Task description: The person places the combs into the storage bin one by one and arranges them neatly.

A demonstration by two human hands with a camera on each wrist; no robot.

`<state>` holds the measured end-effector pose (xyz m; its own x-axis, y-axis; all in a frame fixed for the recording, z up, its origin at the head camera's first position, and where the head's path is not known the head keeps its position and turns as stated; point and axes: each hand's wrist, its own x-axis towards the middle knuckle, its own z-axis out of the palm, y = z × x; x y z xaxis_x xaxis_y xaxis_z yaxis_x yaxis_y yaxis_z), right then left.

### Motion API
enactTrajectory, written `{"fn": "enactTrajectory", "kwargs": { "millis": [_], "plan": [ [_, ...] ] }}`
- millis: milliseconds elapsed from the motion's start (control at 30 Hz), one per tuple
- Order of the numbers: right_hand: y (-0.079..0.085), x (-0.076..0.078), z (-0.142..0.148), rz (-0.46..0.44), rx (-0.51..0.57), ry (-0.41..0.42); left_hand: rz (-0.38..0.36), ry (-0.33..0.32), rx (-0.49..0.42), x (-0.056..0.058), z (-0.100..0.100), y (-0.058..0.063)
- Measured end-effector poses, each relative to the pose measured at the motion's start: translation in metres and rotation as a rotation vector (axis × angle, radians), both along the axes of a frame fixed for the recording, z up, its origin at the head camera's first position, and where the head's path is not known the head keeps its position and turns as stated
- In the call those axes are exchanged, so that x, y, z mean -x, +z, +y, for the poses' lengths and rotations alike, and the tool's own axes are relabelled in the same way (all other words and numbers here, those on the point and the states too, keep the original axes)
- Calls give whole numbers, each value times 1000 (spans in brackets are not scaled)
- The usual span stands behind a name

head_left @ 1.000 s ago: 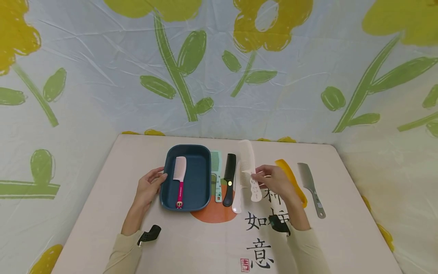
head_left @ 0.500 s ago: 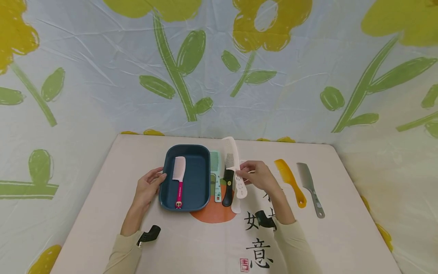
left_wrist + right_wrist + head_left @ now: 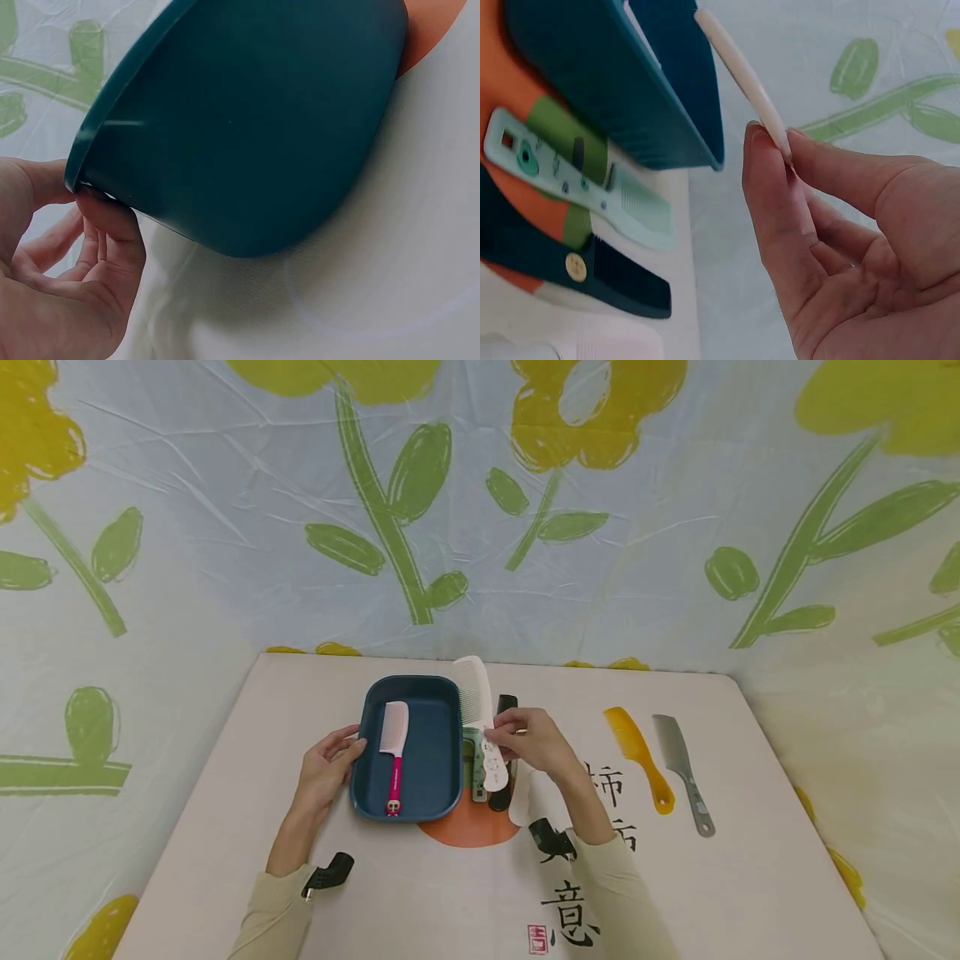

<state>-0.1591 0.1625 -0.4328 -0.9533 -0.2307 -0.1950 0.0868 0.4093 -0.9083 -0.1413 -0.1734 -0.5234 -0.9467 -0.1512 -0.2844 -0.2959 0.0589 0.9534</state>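
My right hand (image 3: 534,743) pinches a cream-white comb (image 3: 474,693) between thumb and fingers near its patterned handle. The comb is raised beside the tray's right wall and overlaps a mint-green comb (image 3: 478,777) in the head view. In the right wrist view it shows edge-on as a thin curved strip. My left hand (image 3: 330,768) grips the left rim of a dark blue tray (image 3: 435,752), thumb at the rim and fingers curled below it. Inside the tray lies a pale pink comb (image 3: 393,729) with a magenta handle.
Right of the mint comb lies a black comb (image 3: 630,281) with a gold dot, partly behind the right hand. A white comb (image 3: 619,341) is beside it. Farther right are a yellow comb (image 3: 637,758) and a grey comb (image 3: 681,764). A floral cloth (image 3: 480,560) hangs behind the table.
My right hand has carried the cream-white comb leftward, over the white and black combs, to the tray's right side. The left hand and the tray have stayed in place.
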Motion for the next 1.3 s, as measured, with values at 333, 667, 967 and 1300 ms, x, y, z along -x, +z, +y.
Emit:
{"fn": "enactTrajectory", "kwargs": {
  "millis": [333, 667, 967, 1300],
  "plan": [
    [-6, 3, -26, -23, 91, -36, 4, 3, -12, 1, 0, -2],
    [-14, 1, -52, -52, 120, -57, 0, 0, -8, 1, 0, -2],
    [-32, -3, -71, -55, 79, -52, -20, -4, -13, 2, -1, -1],
    [-29, -6, -86, -26, 12, -34, -17, 5, -5, 0, 0, 0]
  ]
}}
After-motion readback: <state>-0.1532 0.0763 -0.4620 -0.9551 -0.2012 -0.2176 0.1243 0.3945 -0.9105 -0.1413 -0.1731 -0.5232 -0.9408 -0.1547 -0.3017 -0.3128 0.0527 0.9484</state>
